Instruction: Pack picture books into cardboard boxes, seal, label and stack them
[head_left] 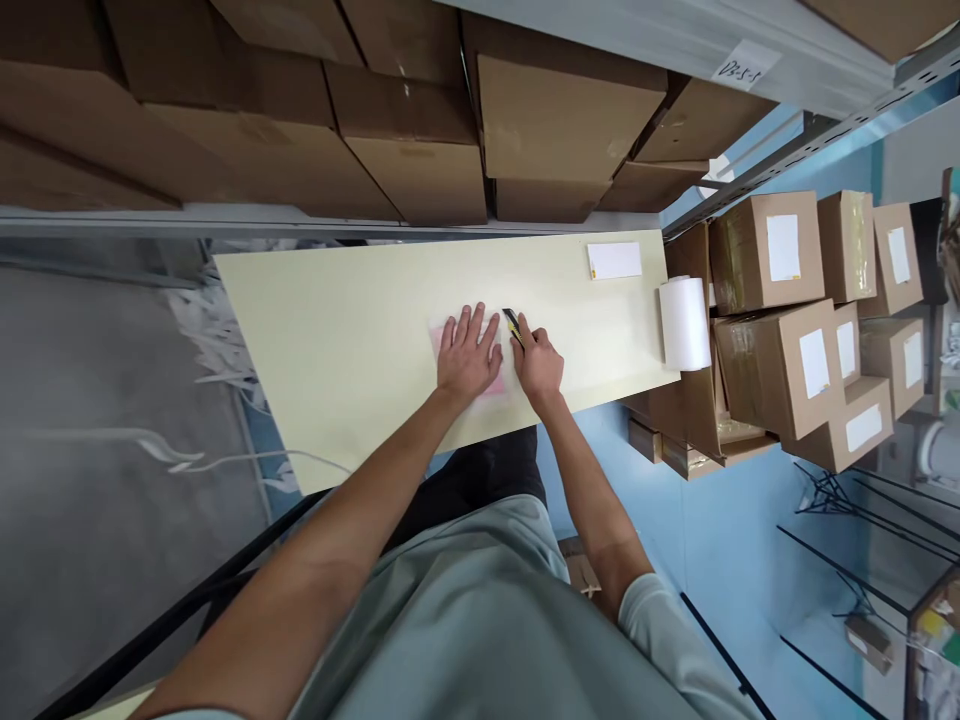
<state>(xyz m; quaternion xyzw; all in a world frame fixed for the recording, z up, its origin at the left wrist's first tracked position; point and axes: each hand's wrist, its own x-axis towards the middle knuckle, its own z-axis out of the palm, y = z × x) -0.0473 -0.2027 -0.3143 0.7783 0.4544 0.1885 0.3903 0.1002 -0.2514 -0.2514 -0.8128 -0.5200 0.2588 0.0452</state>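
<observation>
My left hand (pixel 469 355) lies flat with its fingers spread on a small pinkish sheet or packet (pixel 495 384) in a clear wrapping, pressing it to the pale yellow tabletop (pixel 360 330). Most of the pink piece is covered by the hand. Just to the right, my right hand (pixel 538 362) is closed around a black and yellow utility knife (pixel 513 324). The knife's front end points up and left, a little above the tabletop or touching it; I cannot tell which. Its tip is near my left thumb and forefinger.
A white label pad or strip (pixel 615 261) lies at the table's upper right, with a white roll (pixel 684 324) at the right end. Cardboard boxes (pixel 765 250) are stacked beyond it. A shelf of boxes (pixel 562 120) runs along the far edge. A white cable (pixel 262 456) crosses the lower left.
</observation>
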